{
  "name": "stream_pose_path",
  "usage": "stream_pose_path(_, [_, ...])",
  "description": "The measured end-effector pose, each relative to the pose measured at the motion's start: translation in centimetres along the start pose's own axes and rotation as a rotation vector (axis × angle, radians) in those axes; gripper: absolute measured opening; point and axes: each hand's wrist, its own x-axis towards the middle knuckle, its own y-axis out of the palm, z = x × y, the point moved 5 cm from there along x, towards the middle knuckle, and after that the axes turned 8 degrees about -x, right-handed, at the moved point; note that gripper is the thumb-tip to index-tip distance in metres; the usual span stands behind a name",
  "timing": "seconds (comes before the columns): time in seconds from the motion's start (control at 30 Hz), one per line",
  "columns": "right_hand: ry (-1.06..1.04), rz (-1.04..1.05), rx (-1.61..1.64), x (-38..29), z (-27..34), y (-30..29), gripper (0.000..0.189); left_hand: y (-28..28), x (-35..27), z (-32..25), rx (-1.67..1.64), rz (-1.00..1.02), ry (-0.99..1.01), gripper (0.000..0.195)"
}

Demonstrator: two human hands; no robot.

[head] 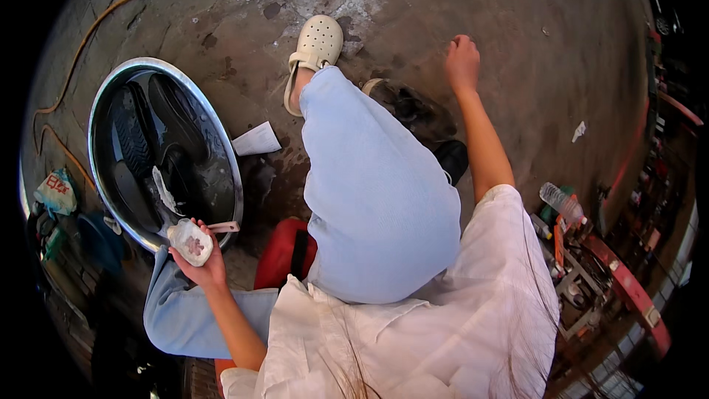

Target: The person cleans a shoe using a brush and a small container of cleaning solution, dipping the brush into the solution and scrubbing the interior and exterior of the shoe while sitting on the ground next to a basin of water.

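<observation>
My left hand point(213, 272) is at the near rim of a round metal basin point(236, 177). It holds a small white dish-like container point(191, 242), partly wrapped in clear plastic, with pinkish-white stuff inside. A pale pink handle point(224, 227) sticks out beside my fingers; what it belongs to is hidden. Dark water fills the basin, where black shoes lie, one showing its treaded sole point(132, 136). Among them is a long white object point(165, 191), possibly a brush. My right hand point(464, 62) hangs over the floor at the right, fingers curled under; its palm is hidden.
A folded white paper point(257, 139) lies right of the basin, near a red object with a black band point(282, 252). An orange hose point(91, 33) runs along the left. A plastic bottle point(562, 202) and cluttered tools sit at right. Dark wet items point(412, 105) lie beyond my knee.
</observation>
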Motion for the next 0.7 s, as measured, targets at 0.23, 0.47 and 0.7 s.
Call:
stream_pose_path(0.23, [0.339,-0.345,1.181,6.6,8.0,-17.0,0.010,0.4,-3.3,-2.6,-0.084,0.079,0.068,0.069])
stream_pose_path(0.47, [0.114,-0.115,1.893,7.6,25.4,-29.9,0.011,1.1,-7.0,-9.1,-0.263,0.308,0.123,0.072])
stream_pose_path(0.7, [-0.561,0.182,1.504,-3.4,46.5,-41.6,0.011,6.0,-9.6,-16.2,-0.226,0.563,0.022,0.075])
